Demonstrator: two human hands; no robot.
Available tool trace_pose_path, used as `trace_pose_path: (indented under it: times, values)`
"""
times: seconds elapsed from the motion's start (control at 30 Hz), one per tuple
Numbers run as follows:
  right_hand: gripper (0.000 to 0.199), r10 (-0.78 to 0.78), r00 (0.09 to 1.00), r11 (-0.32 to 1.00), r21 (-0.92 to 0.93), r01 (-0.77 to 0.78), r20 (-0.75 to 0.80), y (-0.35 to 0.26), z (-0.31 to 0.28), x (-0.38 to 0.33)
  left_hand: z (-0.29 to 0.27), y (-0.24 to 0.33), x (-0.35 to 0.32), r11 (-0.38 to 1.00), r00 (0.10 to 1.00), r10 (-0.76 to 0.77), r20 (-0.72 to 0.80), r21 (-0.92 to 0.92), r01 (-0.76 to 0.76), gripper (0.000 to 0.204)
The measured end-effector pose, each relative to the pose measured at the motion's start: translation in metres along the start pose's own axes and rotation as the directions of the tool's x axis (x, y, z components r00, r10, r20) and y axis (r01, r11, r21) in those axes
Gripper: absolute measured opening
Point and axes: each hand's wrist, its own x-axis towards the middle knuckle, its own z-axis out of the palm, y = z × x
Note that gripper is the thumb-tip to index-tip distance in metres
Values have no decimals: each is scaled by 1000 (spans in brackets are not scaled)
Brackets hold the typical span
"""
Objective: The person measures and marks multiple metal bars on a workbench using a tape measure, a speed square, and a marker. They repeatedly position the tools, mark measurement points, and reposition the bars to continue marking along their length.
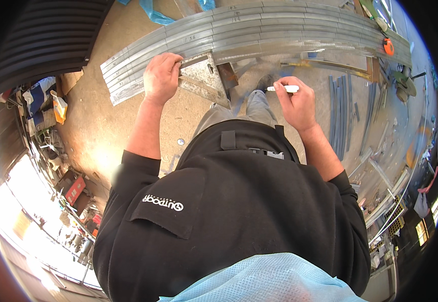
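here left hand grips metal square; right hand holds white marker.

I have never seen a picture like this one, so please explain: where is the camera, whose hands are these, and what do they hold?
The camera sits on the person's head and looks down, so the round picture bends straight edges. Both hands are the person's own. The left hand grips a metal triangular square, laid against long grey metal bars stacked side by side. The right hand holds a white marker pen in its fingers, apart from the bars. Below lie a sandy floor and more metal strips.
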Motion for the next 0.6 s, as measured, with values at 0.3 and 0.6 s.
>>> trace_pose_path:
  times: [0.3, 0.6]
  values:
    - [22, 11, 1000, 1000, 2, -11, 6, -1, 0, 4, -1, -2, 4, 1000, 999, 5, 33, -28, -4, 10]
    - [22, 9, 1000, 1000, 0, -9, 10, -1, 2, 8, -2, -2, 6, 1000, 999, 19, 50, -22, -18, 11]
